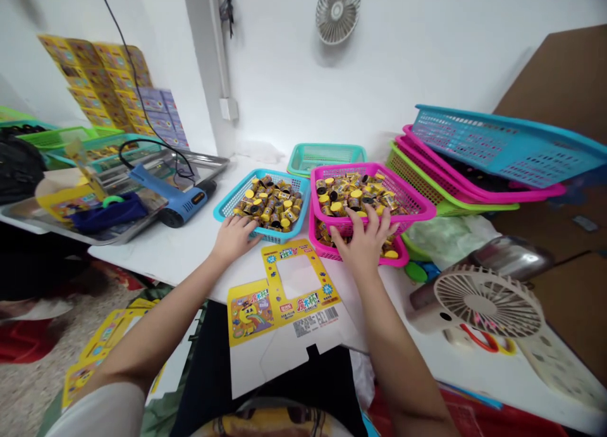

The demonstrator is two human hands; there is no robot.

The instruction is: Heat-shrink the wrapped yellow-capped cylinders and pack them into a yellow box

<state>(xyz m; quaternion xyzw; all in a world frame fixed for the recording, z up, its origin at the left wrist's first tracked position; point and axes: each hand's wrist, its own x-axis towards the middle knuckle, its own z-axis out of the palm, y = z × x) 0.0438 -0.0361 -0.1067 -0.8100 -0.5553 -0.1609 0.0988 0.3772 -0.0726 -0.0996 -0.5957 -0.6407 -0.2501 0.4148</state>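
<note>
My left hand [234, 238] lies at the front rim of a blue basket [231, 193], its fingers stretched out over the edge. Small yellow-capped, cup-shaped containers [277, 200] fill this basket. Over the front rim of the upper pink basket [412, 210] reaches my right hand [365, 242], fingers spread, the tips by similar containers [358, 187]. That basket sits on a lower pink basket [327, 252] with more of them. A flattened yellow and white printed carton [289, 317] with a window cutout lies below my hands, partly over my lap.
A blue heat gun [183, 203] lies beside a metal tray [128, 231] on the left. Stacked baskets [493, 146] and a portable fan [488, 301] stand on the right. Behind is a teal basket [327, 152]. Yellow boxes [99, 83] are piled against the wall.
</note>
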